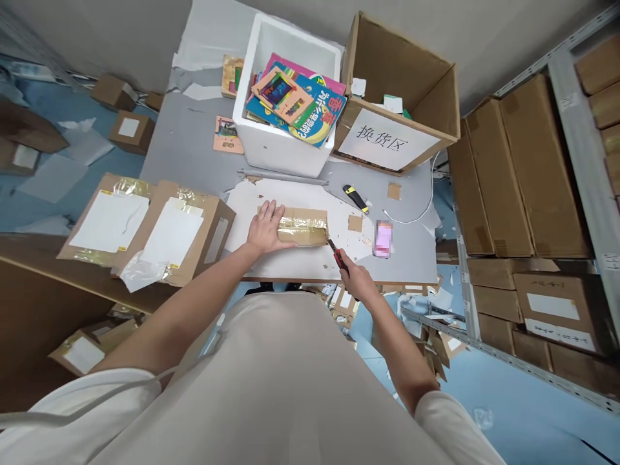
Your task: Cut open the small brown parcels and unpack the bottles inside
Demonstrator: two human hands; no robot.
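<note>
A small taped cardboard box [304, 225] lies on a white sheet [252, 261] near the table's front edge. My left hand [265, 228] rests flat on the box's left end, fingers spread. In my right hand [357, 278] is a red and black utility knife [337, 254], its tip touching the box's right end by the tape. A second utility knife [355, 199], black and yellow, lies further back on the right. Cardboard scraps [355, 223] and a phone with a blurred screen [383, 239] sit right of the box.
Behind the work spot stand a white foam box [283, 152] full of books [300, 103] and a large open carton [402, 116]. Two taped cartons [179, 226] stand at the left. Shelving [562, 97] with boxes borders the right side. A white cable [421, 210] crosses the table.
</note>
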